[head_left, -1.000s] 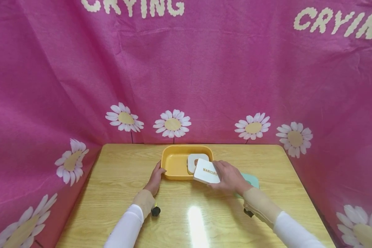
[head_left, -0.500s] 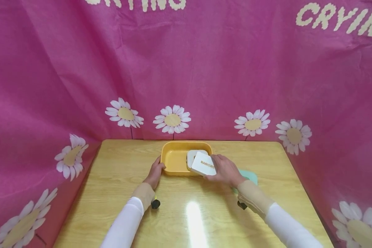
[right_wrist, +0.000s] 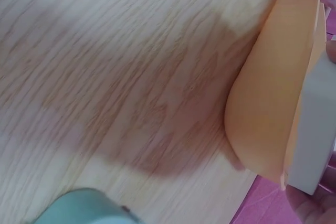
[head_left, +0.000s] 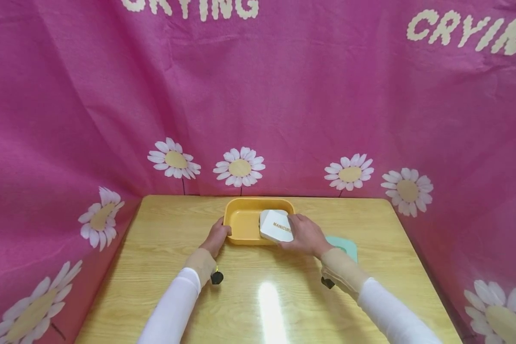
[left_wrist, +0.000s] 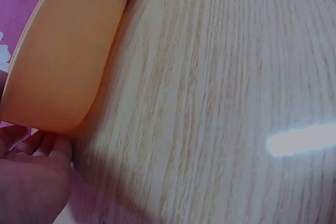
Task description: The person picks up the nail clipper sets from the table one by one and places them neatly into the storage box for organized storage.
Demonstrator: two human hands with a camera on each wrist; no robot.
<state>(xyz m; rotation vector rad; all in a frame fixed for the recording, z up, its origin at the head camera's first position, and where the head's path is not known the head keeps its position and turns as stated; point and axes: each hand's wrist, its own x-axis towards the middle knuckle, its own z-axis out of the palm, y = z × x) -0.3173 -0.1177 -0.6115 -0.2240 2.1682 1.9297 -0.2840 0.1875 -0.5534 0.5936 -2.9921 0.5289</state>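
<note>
A yellow rectangular tub (head_left: 242, 220) stands near the table's far edge. At its left end my left hand (head_left: 215, 238) grips the wall, thumb over the rim and fingers outside; the left wrist view shows those fingers (left_wrist: 50, 148) against the tub's end. My right hand (head_left: 308, 236) holds a flat white box (head_left: 277, 232) lettered "MANICURE" by its right side, tilted over the tub's right front rim. In the right wrist view this white box (right_wrist: 313, 129) overlaps the rim, fingers at its lower end. Another white box inside the tub is mostly hidden beneath it.
A mint-green object (head_left: 346, 246) lies on the wooden table (head_left: 167, 282) right of the tub, partly behind my right forearm. Pink cloth (head_left: 292, 119) with daisies hangs close behind the table and along both sides.
My right hand has moved left with the white "MANICURE" box, which now covers more of the white box in the tub. The left hand keeps its grip on the tub.
</note>
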